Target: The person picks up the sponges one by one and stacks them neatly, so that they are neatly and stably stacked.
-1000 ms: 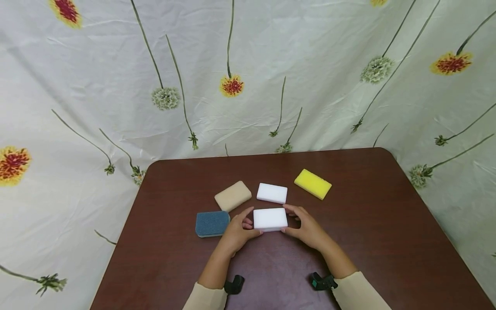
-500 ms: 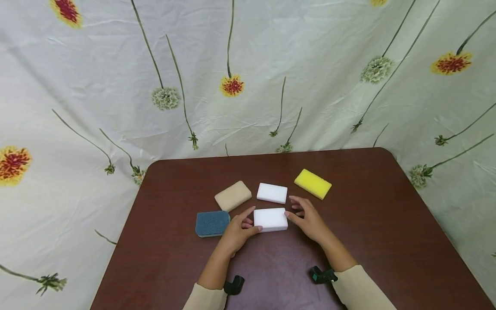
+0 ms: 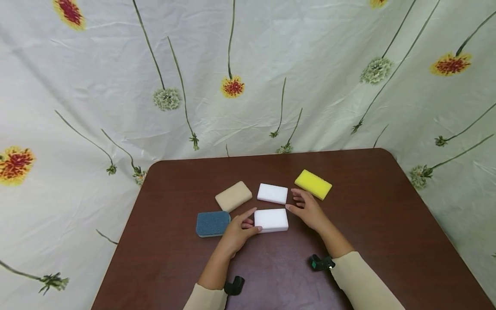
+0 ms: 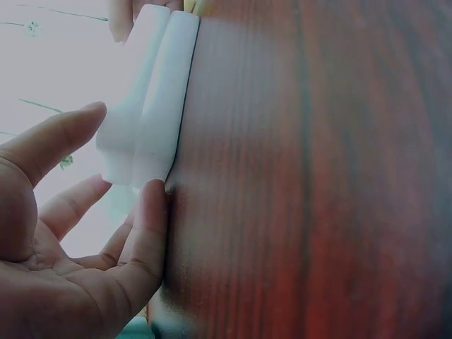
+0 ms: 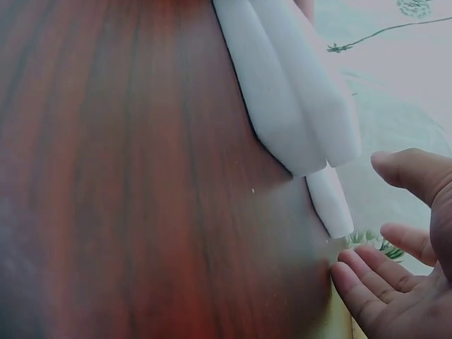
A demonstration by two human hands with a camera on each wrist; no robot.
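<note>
Two white sponges (image 3: pixel 271 219) lie one on top of the other near the middle of the table; both layers show in the left wrist view. My left hand (image 3: pixel 235 234) holds the left end of this stack, thumb at the front corner and index finger at the back one. Off the stack's right end, my right hand (image 3: pixel 311 213) is spread with nothing in it. Its fingertips point toward the gap between a single white sponge (image 3: pixel 272 193) and a yellow sponge (image 3: pixel 311 183). The right wrist view shows the palm (image 5: pixel 417 304) apart from the stack.
Left of the stack lies a blue sponge (image 3: pixel 212 224), close beside my left hand. A beige sponge (image 3: pixel 234 196) sits behind it at an angle. The brown table (image 3: pixel 162 262) ends at a flowered cloth (image 3: pixel 255 116) hung behind it.
My right hand has let go of the stack's right end and moved back and slightly right, toward the yellow sponge. My left hand and the sponges stay put.
</note>
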